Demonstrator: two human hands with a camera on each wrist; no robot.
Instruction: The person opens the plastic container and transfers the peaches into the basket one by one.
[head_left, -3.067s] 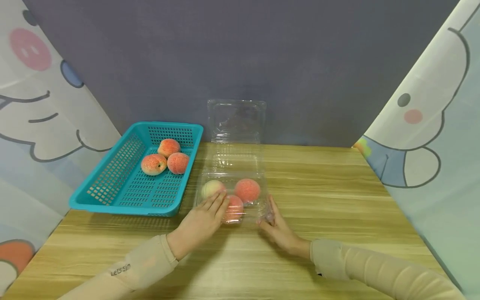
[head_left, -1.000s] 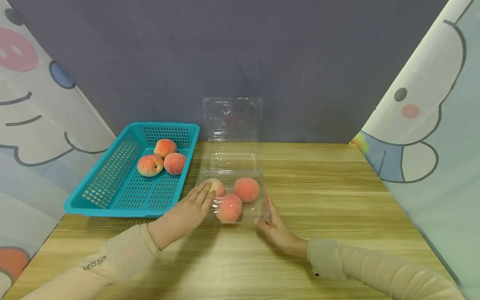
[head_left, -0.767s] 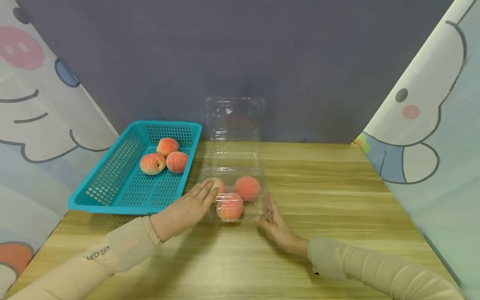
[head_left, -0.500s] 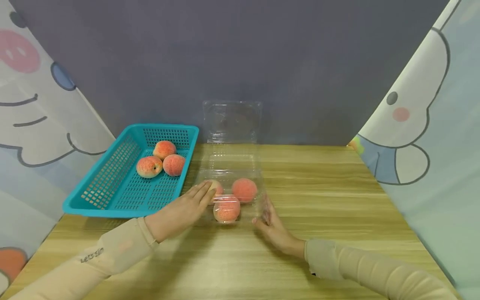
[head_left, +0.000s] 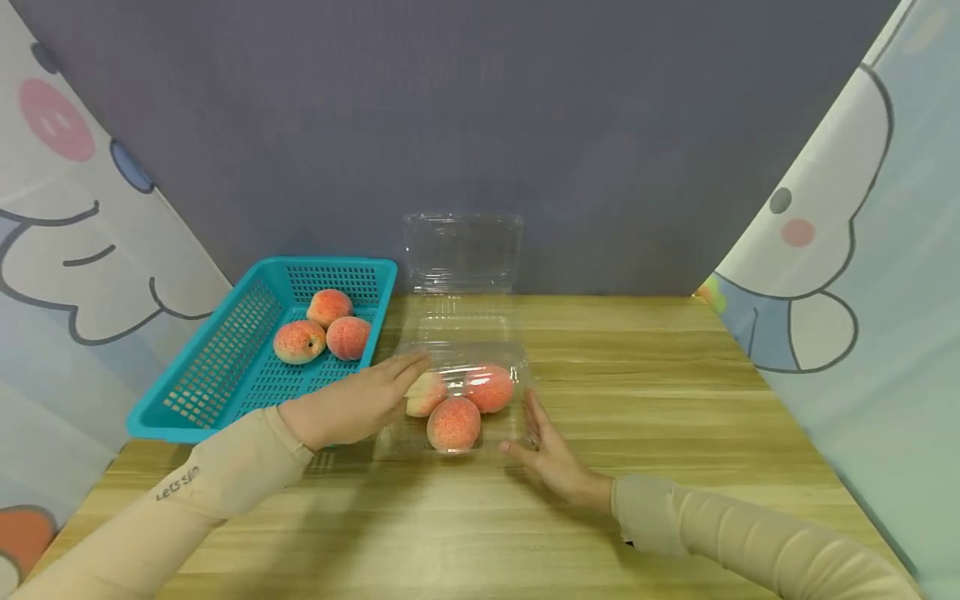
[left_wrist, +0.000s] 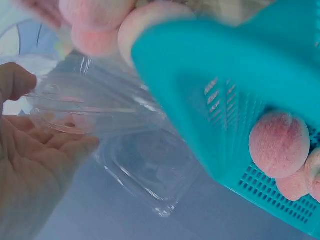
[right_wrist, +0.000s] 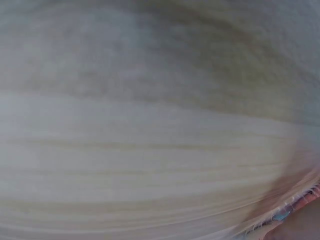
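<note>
In the head view, a clear plastic clamshell box (head_left: 480,440) holds three peaches: a pale one (head_left: 425,396), a front one (head_left: 453,425) and a redder right one (head_left: 491,389). My left hand (head_left: 358,404) is at its left side, fingers reaching over the pale peach. The left wrist view shows that thumb and fingers on either side of a clear plastic panel (left_wrist: 100,105), pinching its edge. My right hand (head_left: 553,458) holds the right side of the box, thumb at the near edge. The far lid (head_left: 462,250) stands raised at the back.
A teal plastic basket (head_left: 262,387) stands close on the left, partly behind my left hand, with three peaches in its far half. A grey wall (head_left: 600,150) rises behind the wooden table (head_left: 637,375). The right wrist view is mostly a blurred pale surface.
My left hand has shifted from lying over the pale peach to the panel's edge. The clear panel above the peaches now tilts differently, baring more of the pale peach. My right hand stays put.
</note>
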